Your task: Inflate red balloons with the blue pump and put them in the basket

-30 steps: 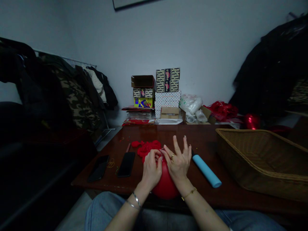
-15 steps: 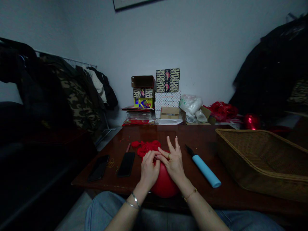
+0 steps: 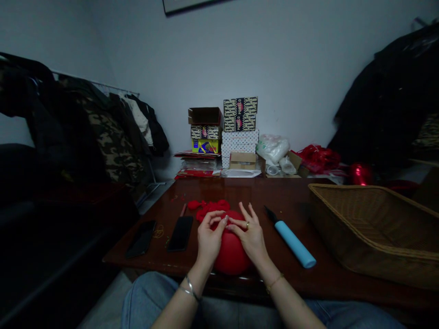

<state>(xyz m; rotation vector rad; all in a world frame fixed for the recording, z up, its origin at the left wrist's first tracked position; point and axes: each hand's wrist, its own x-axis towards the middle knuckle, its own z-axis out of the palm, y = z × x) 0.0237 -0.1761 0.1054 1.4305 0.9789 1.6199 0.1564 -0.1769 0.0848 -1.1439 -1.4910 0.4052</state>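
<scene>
An inflated red balloon (image 3: 232, 256) rests at the table's front edge, between my two wrists. Above it, my left hand (image 3: 211, 234) pinches the balloon's neck between thumb and forefinger. My right hand (image 3: 250, 235), with a ring on it, pinches at the same spot from the other side, its outer fingers raised and spread. The neck itself is mostly hidden by the fingertips. Just behind the hands lies a heap of limp red balloons (image 3: 212, 207).
A light blue hand pump (image 3: 295, 244) lies to the right, beside a large wicker basket (image 3: 363, 253). Two black phones (image 3: 180, 234) and thin rubber bands (image 3: 158, 231) are on the left. Stacked boxes (image 3: 240, 148) and plastic bags (image 3: 273, 148) stand behind the table (image 3: 270, 192).
My fingertips have drawn slightly apart at the balloon's neck. My left thumb has come up, and the right hand's raised fingers have lowered a little. The balloon has shifted slightly up and left.
</scene>
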